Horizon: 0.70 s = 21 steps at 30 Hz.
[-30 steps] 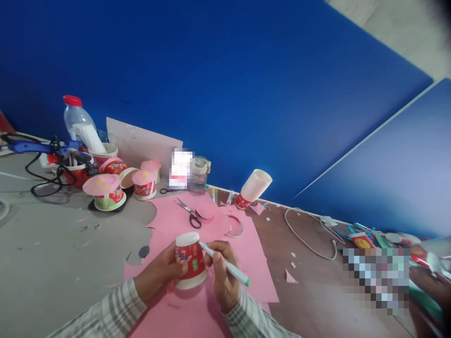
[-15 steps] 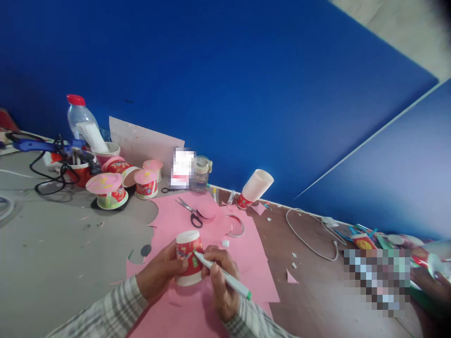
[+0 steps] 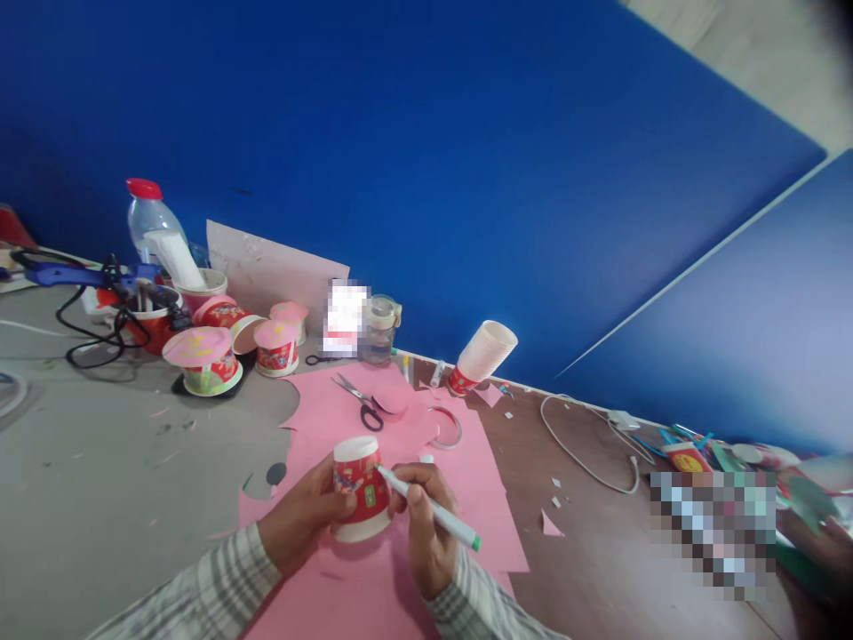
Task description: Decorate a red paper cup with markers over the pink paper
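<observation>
A red printed paper cup (image 3: 360,493) is upside down in my left hand (image 3: 307,507), whose thumb presses on its front. My right hand (image 3: 426,533) grips a white marker (image 3: 433,511) with a green end, its tip at the upper right of the cup. Pink paper sheets (image 3: 466,516) lie beneath both hands. Just beyond the cup are black-handled scissors (image 3: 365,409), a pink paper circle (image 3: 392,397) and a clear ring (image 3: 453,427). A white cap (image 3: 426,459) shows partly behind my right hand.
Several decorated cups with pink tops (image 3: 200,351) stand at left, near a glue gun (image 3: 86,276) and a bottle (image 3: 153,218). A glass jar (image 3: 382,329) and leaning cup stack (image 3: 483,356) line the blue wall. A white cable (image 3: 586,476) and another person's hand (image 3: 830,542) are at right.
My right hand has shifted slightly right and up with the marker, its tip moving from the cup's green mark area to the upper right. My left hand and the cup stay put.
</observation>
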Each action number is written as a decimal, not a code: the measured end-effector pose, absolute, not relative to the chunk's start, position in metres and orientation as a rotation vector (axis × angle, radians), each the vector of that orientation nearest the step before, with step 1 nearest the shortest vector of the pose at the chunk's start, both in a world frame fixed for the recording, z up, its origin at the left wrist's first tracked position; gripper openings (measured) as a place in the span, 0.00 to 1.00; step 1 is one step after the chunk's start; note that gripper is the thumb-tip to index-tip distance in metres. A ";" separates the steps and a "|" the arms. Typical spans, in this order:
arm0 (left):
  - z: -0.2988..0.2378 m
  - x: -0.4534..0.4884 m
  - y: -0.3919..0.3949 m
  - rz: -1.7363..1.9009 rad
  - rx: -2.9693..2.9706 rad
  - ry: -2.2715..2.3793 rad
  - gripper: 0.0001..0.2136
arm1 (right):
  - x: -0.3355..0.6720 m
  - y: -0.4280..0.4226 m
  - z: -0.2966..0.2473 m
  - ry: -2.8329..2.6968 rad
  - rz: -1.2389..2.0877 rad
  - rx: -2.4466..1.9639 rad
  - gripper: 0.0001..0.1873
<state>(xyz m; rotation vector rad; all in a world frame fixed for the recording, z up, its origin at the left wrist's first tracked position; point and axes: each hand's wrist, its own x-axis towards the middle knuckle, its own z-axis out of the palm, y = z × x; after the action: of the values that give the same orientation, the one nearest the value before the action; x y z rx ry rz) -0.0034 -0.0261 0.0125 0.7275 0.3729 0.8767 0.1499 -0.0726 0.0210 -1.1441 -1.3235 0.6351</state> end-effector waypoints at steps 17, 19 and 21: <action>0.005 -0.004 -0.027 0.877 0.729 0.379 0.21 | 0.147 -0.069 0.020 -1.274 0.642 -1.127 0.15; 0.005 -0.004 -0.027 0.881 0.729 0.375 0.22 | 0.146 -0.070 0.020 -1.280 0.651 -1.127 0.15; 0.005 -0.004 -0.027 0.882 0.736 0.357 0.21 | 0.146 -0.071 0.022 -1.303 0.670 -1.123 0.15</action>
<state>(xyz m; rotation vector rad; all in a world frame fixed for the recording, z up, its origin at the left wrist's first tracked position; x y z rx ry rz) -0.0040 -0.0269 0.0053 0.7364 0.3572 0.8820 0.1458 -0.0707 0.0222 -1.1234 -1.3028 0.6695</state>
